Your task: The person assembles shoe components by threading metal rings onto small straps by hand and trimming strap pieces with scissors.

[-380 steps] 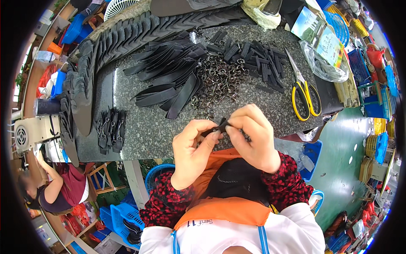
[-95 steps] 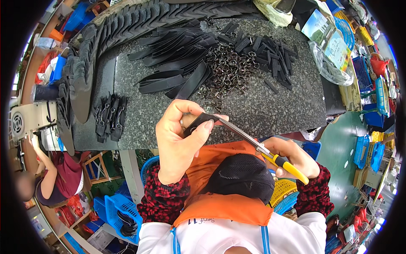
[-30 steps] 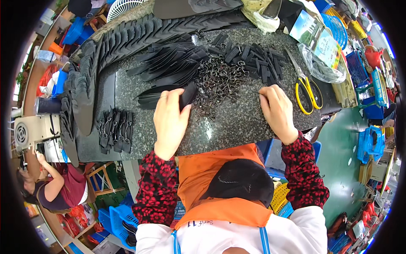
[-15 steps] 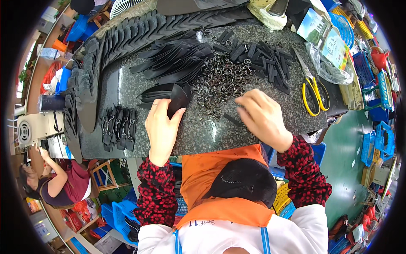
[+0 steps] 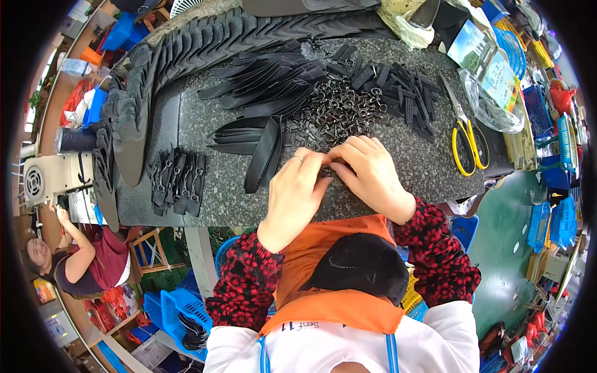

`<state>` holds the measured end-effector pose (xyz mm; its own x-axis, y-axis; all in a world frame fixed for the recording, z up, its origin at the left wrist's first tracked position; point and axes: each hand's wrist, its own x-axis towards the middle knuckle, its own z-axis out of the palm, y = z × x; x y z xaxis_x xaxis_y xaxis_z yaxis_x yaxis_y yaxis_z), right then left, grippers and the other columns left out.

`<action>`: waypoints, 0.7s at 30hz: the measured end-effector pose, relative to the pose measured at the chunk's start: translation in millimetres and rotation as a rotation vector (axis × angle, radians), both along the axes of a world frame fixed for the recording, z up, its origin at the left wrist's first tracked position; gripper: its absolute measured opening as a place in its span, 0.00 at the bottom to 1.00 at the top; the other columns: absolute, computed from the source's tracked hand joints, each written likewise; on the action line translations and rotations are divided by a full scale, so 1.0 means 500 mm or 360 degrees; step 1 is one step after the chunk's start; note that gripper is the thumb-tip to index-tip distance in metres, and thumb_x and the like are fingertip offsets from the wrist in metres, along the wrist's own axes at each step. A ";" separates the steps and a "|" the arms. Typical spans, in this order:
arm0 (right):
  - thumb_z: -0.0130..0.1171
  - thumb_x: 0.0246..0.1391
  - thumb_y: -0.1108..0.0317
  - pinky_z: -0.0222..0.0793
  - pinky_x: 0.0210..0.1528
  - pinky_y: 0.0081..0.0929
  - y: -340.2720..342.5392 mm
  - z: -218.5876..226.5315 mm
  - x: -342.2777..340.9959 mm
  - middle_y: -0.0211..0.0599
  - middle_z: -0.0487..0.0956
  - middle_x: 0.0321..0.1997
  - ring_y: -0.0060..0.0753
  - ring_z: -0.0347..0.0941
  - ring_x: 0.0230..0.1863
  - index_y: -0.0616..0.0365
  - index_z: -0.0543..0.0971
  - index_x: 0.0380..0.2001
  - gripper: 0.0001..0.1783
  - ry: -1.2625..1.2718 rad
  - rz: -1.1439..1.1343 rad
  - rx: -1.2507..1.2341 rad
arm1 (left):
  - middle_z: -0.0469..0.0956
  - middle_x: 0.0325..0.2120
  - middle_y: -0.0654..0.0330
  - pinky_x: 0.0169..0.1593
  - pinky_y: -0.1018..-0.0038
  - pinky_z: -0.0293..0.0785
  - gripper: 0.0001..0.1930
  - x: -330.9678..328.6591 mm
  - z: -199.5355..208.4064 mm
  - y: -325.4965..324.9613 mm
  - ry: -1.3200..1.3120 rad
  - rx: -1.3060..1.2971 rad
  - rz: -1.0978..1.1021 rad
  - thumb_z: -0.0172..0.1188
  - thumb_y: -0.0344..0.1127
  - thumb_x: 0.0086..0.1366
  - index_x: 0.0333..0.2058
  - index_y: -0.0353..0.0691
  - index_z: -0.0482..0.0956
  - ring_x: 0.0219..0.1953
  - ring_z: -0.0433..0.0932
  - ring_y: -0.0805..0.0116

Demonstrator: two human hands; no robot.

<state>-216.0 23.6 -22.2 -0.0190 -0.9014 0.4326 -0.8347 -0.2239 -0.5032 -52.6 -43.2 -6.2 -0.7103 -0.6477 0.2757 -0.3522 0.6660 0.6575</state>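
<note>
Pale light gleams on a green floor (image 5: pixel 502 248) to the right of a speckled dark stone tabletop (image 5: pixel 230 208), with blue plastic baskets (image 5: pixel 563 222) crowding the far right; a wooden frame (image 5: pixel 163 268) and a long brown counter (image 5: pixel 51 129) occupy the left.

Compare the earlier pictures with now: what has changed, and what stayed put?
The scissors, held earlier by the right hand, now lie on the table. Since half a second ago, the left hand has left a black strip and moved right, the right hand has moved left, and their fingertips meet around a small dark piece. The clasp heap stays mid-table.
</note>
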 end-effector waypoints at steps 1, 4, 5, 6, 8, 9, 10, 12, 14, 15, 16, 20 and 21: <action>0.64 0.43 0.69 0.64 0.38 0.34 -0.003 0.000 0.001 0.32 0.71 0.30 0.37 0.69 0.35 0.54 0.75 0.30 0.09 -0.0078 0.0008 -0.0013 | 0.75 0.33 0.56 0.37 0.70 0.73 0.15 0.004 -0.001 -0.005 -0.0018 -0.0014 0.0016 0.64 0.22 0.49 0.38 0.36 0.76 0.33 0.77 0.58; 0.64 0.43 0.69 0.63 0.37 0.32 0.014 0.031 0.004 0.32 0.71 0.29 0.37 0.69 0.35 0.55 0.76 0.30 0.09 0.0120 -0.0119 -0.0054 | 0.77 0.30 0.60 0.31 0.78 0.71 0.11 0.021 -0.005 -0.015 0.0107 0.0215 0.0169 0.63 0.22 0.53 0.37 0.34 0.78 0.27 0.76 0.72; 0.64 0.43 0.69 0.63 0.37 0.32 0.023 0.039 0.006 0.32 0.71 0.29 0.37 0.69 0.35 0.55 0.76 0.30 0.09 0.0116 -0.0117 -0.0057 | 0.78 0.29 0.61 0.31 0.80 0.70 0.10 0.031 -0.011 -0.018 0.0242 0.0367 0.0255 0.63 0.22 0.55 0.37 0.34 0.78 0.25 0.74 0.76; 0.64 0.43 0.69 0.63 0.37 0.32 0.035 0.046 0.007 0.32 0.70 0.29 0.37 0.69 0.34 0.55 0.75 0.29 0.09 0.0222 -0.0167 0.0031 | 0.80 0.29 0.63 0.31 0.83 0.69 0.07 0.043 -0.023 -0.021 0.0390 0.0647 0.0392 0.62 0.24 0.59 0.37 0.34 0.80 0.26 0.74 0.80; 0.65 0.42 0.68 0.65 0.37 0.32 0.058 0.050 0.005 0.34 0.68 0.28 0.37 0.69 0.34 0.55 0.74 0.26 0.10 0.0446 -0.0239 0.0206 | 0.80 0.31 0.61 0.31 0.83 0.71 0.05 0.052 -0.005 -0.029 0.0819 0.1240 0.0403 0.60 0.24 0.61 0.36 0.35 0.79 0.27 0.75 0.79; 0.65 0.42 0.68 0.65 0.37 0.32 0.063 0.049 0.006 0.34 0.68 0.28 0.37 0.69 0.34 0.55 0.74 0.26 0.10 0.0442 -0.0240 0.0205 | 0.80 0.31 0.59 0.31 0.83 0.71 0.04 0.060 -0.001 -0.040 0.0989 0.1431 0.0321 0.60 0.25 0.61 0.36 0.35 0.79 0.27 0.75 0.78; 0.63 0.42 0.69 0.66 0.37 0.32 0.065 0.048 0.007 0.34 0.68 0.28 0.37 0.69 0.34 0.56 0.73 0.25 0.08 0.0479 -0.0217 0.0277 | 0.80 0.33 0.56 0.31 0.82 0.73 0.03 0.061 0.009 -0.045 0.1097 0.1543 0.0251 0.60 0.25 0.61 0.35 0.35 0.77 0.29 0.76 0.75; 0.61 0.42 0.70 0.67 0.36 0.32 0.067 0.048 0.004 0.35 0.69 0.28 0.37 0.69 0.34 0.56 0.72 0.24 0.08 0.0515 -0.0196 0.0342 | 0.79 0.34 0.54 0.31 0.80 0.74 0.03 0.062 0.019 -0.044 0.1190 0.1638 0.0204 0.60 0.26 0.61 0.34 0.35 0.77 0.29 0.76 0.74; 0.61 0.45 0.73 0.68 0.35 0.33 0.068 0.053 0.002 0.36 0.70 0.30 0.39 0.70 0.33 0.58 0.75 0.28 0.06 0.0427 -0.0138 0.0394 | 0.79 0.36 0.51 0.32 0.78 0.77 0.03 0.067 0.024 -0.043 0.1331 0.1769 0.0123 0.60 0.26 0.62 0.33 0.35 0.76 0.32 0.77 0.70; 0.61 0.45 0.73 0.68 0.35 0.33 0.068 0.058 0.004 0.36 0.70 0.30 0.39 0.70 0.33 0.58 0.75 0.28 0.06 0.0427 -0.0137 0.0388 | 0.79 0.36 0.51 0.32 0.78 0.77 0.03 0.070 0.025 -0.044 0.1331 0.1763 0.0122 0.60 0.26 0.62 0.33 0.35 0.76 0.32 0.77 0.70; 0.60 0.45 0.73 0.68 0.36 0.34 0.072 0.064 0.007 0.36 0.69 0.30 0.40 0.69 0.33 0.58 0.74 0.28 0.06 0.0364 -0.0135 0.0371 | 0.79 0.37 0.50 0.33 0.77 0.79 0.03 0.073 0.026 -0.042 0.1321 0.1778 0.0099 0.59 0.26 0.63 0.34 0.35 0.75 0.34 0.79 0.68; 0.60 0.45 0.73 0.68 0.37 0.35 0.075 0.070 0.011 0.36 0.69 0.30 0.40 0.70 0.35 0.58 0.74 0.27 0.06 0.0454 -0.0108 0.0448 | 0.78 0.38 0.49 0.38 0.74 0.83 0.03 0.069 0.026 -0.031 0.1332 0.1791 0.0069 0.56 0.25 0.65 0.37 0.33 0.74 0.40 0.81 0.61; 0.60 0.45 0.73 0.68 0.37 0.35 0.076 0.070 0.013 0.36 0.69 0.30 0.40 0.70 0.35 0.58 0.74 0.27 0.06 0.0455 -0.0111 0.0447 | 0.78 0.38 0.49 0.38 0.74 0.83 0.03 0.070 0.029 -0.027 0.1332 0.1790 0.0065 0.56 0.25 0.65 0.37 0.33 0.74 0.40 0.81 0.61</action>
<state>-209.6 61.5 12.9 0.0012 -0.9860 0.1667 -0.9582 -0.0488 -0.2819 -17.8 -56.8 8.1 -0.5712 -0.8177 -0.0713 0.3982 -0.3520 0.8471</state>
